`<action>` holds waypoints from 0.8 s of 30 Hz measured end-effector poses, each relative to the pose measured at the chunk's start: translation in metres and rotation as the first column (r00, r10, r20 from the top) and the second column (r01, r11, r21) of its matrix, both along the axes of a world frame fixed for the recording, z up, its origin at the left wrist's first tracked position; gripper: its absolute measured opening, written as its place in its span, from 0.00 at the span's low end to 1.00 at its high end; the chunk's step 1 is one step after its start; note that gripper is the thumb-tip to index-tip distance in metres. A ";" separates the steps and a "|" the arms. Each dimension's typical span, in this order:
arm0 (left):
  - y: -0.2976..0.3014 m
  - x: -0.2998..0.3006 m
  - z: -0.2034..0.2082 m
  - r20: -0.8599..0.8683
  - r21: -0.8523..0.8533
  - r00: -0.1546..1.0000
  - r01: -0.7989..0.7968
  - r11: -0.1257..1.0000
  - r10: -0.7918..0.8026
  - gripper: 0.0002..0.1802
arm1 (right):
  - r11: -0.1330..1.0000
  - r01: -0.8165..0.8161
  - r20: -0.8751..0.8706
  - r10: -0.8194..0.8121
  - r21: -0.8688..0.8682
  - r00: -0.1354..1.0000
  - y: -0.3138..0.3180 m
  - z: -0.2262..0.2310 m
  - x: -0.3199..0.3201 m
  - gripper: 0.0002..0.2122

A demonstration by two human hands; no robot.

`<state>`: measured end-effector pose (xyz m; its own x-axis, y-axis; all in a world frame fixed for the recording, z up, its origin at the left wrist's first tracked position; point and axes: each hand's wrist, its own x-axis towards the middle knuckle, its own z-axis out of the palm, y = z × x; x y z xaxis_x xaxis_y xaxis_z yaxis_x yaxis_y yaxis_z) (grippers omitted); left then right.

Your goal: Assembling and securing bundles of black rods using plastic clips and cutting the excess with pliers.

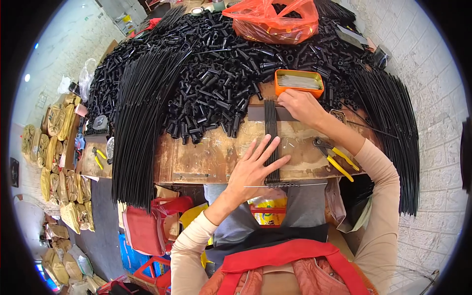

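- Orange tin (317,93), landmark: contains thin pale pieces (298,82).
- Red plastic bag (275,25): beyond the tin, upon a heap of black tubular parts (206,93) spreading leftward.
- Left rod bundle (142,118): well left of the tin; right rod bundle (400,128): to its right.
- Yellow-handled pliers (339,167): right of the tin, nearer you.
- Worn wooden tabletop (206,157): beneath the tin; pale brick-patterned wall (427,241): off right.
- Row of black rods (271,120): left of the tin, nearer you, across a dark block (290,115).
- Your left hand (255,169): fingers spread, upon the row.
- Your right hand (302,105): fingers bent, at the tin's left end; grip cannot be told.
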<state>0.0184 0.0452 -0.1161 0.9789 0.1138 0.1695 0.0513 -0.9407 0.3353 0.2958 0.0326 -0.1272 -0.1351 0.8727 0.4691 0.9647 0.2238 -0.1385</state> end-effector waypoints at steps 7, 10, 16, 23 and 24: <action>-0.001 0.001 -0.005 0.038 -0.002 0.999 0.001 1.000 -0.001 0.50 | 1.000 -0.002 0.018 0.002 -0.006 1.000 0.004 0.004 -0.003 0.04; 0.000 0.003 -0.002 0.014 0.005 1.000 0.010 1.000 -0.010 0.51 | 0.998 -0.048 0.016 0.048 0.042 0.999 0.012 0.002 0.000 0.04; 0.001 0.000 -0.003 0.000 0.020 1.000 -0.002 1.000 0.002 0.50 | 1.000 -0.025 -0.074 0.025 0.009 0.997 0.001 -0.002 0.002 0.06; 0.000 -0.002 -0.007 0.056 0.020 0.998 -0.015 1.000 0.014 0.46 | 0.992 0.077 0.006 -0.077 -0.099 0.997 -0.007 0.014 0.001 0.07; 0.000 -0.001 -0.007 0.058 0.021 0.998 -0.017 1.000 0.016 0.46 | 0.992 0.075 0.008 -0.075 -0.099 0.997 -0.007 0.015 0.001 0.07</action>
<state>0.0173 0.0451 -0.1226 0.9655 0.1259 0.2279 0.0483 -0.9467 0.3184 0.2971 0.0252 -0.1122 -0.0693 0.9225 0.3798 0.9789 0.1363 -0.1525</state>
